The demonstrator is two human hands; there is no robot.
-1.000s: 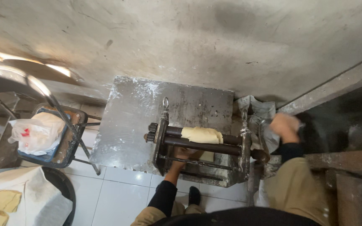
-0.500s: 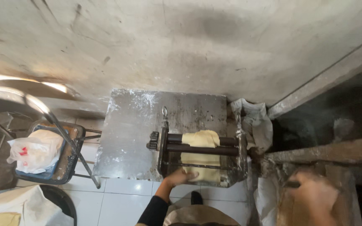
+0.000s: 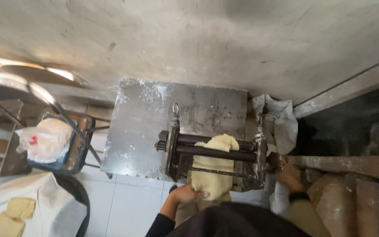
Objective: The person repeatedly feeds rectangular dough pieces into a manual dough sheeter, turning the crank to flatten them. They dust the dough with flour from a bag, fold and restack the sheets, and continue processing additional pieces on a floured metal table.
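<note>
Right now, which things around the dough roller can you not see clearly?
- Head view: the right hand is blurred; what it holds beside the roller machine is unclear.
- The dough sheet lower end is hidden behind the person's dark clothing.
- The left hand fingers lie partly behind the dough.

A flour-dusted metal table (image 3: 145, 127) carries a hand-cranked dough roller (image 3: 216, 156).

One package shows — a white plastic bag (image 3: 44, 139) with a small red mark, bulging and knotted, resting in a dark crate (image 3: 76, 151) on a stool, well to the left of the left hand (image 3: 188, 193). No signs or screens.
</note>
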